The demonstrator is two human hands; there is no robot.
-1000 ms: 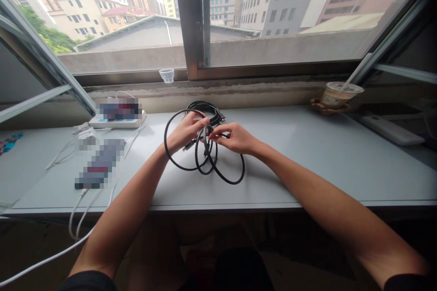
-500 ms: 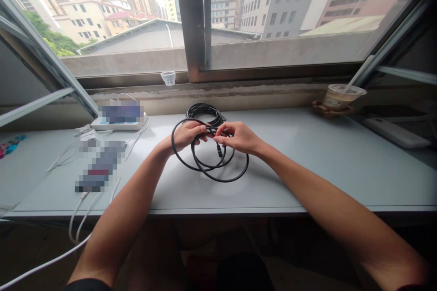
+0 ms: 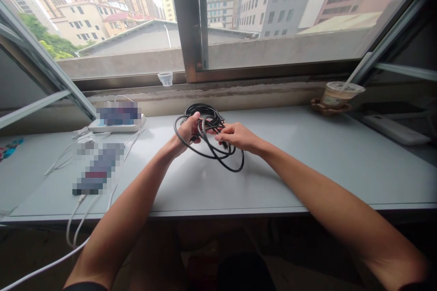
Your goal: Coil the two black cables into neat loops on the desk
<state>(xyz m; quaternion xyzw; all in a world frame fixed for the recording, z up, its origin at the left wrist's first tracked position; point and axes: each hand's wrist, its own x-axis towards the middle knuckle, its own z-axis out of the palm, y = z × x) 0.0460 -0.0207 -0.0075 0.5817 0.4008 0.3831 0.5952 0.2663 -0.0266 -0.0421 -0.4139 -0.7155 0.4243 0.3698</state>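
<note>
A tangle of black cable (image 3: 218, 155) lies in loops on the pale grey desk (image 3: 283, 173), with a tighter coil (image 3: 201, 110) at the back of it. My left hand (image 3: 187, 129) grips several strands of the cable from the left. My right hand (image 3: 237, 137) pinches a strand close to a small dark plug (image 3: 223, 142), just right of my left hand. The fingers of both hands partly hide the cable ends between them.
A pixelated power strip (image 3: 118, 127) and a pixelated flat device (image 3: 99, 168) with white cords lie to the left. A drink cup (image 3: 337, 94) and a white oblong object (image 3: 392, 129) sit to the right. An open window runs behind the desk.
The cable loops have drawn in smaller and closer to the back coil. My left hand has risen slightly toward the far edge, and the view has shifted a little.
</note>
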